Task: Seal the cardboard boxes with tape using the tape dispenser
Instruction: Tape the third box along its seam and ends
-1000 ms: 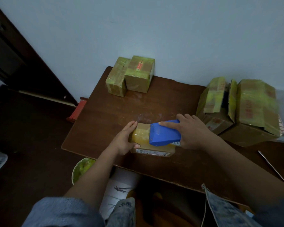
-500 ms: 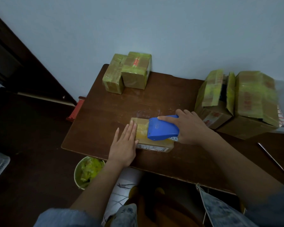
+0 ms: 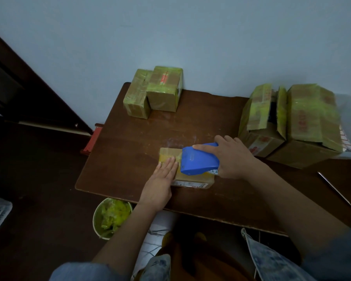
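Light, stiff small box (image 3: 190, 178) pinned under flat left hand (image 3: 160, 179); right hand (image 3: 231, 159) gripping blue tape dispenser (image 3: 199, 160) by its rear body.

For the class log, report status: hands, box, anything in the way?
Left hand flat on small box, right hand gripping blue tape dispenser on top. Tape partly laid. Nothing in the way.
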`<action>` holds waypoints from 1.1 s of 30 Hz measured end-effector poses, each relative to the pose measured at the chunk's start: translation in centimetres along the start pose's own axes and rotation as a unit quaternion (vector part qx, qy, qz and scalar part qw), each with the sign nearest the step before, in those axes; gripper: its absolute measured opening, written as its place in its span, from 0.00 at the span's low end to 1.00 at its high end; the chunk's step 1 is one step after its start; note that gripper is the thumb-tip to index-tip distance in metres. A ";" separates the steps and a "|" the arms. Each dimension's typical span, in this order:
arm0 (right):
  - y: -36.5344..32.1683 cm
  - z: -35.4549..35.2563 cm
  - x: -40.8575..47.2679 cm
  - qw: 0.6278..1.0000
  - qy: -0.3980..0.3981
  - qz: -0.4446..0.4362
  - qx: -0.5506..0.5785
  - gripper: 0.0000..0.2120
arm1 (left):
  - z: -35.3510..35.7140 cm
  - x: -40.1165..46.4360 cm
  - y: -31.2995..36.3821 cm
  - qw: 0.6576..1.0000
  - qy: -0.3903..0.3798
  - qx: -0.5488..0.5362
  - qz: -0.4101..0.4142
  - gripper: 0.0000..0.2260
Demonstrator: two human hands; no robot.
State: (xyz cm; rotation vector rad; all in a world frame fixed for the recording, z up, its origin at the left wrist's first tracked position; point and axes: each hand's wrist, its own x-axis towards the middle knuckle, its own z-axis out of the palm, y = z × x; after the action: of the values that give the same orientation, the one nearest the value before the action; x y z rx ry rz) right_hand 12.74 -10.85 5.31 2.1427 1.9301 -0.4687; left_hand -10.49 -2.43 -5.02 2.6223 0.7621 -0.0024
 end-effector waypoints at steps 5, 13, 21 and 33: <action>0.6 0.0 -0.1 1.000 0.000 -0.016 -0.008 0.40 | -0.3 0.1 -0.4 1.000 0.004 0.004 0.001 0.32; 4.4 0.6 -2.9 0.999 -0.019 0.034 -0.010 0.38 | -0.5 0.2 -0.3 0.999 0.026 -0.025 0.003 0.28; 4.5 2.2 -3.1 0.999 0.001 0.047 -0.012 0.40 | -0.7 0.2 1.1 0.999 0.038 -0.004 -0.033 0.31; 5.1 2.7 -2.9 0.999 0.000 0.043 0.025 0.39 | -0.5 1.4 3.5 0.998 -0.019 -0.025 -0.063 0.35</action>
State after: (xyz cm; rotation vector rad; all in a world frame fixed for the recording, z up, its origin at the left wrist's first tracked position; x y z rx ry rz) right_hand 17.35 -15.12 3.61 2.2467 1.8366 -0.5058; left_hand -7.59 -4.19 -3.36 2.5163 0.9006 -0.0674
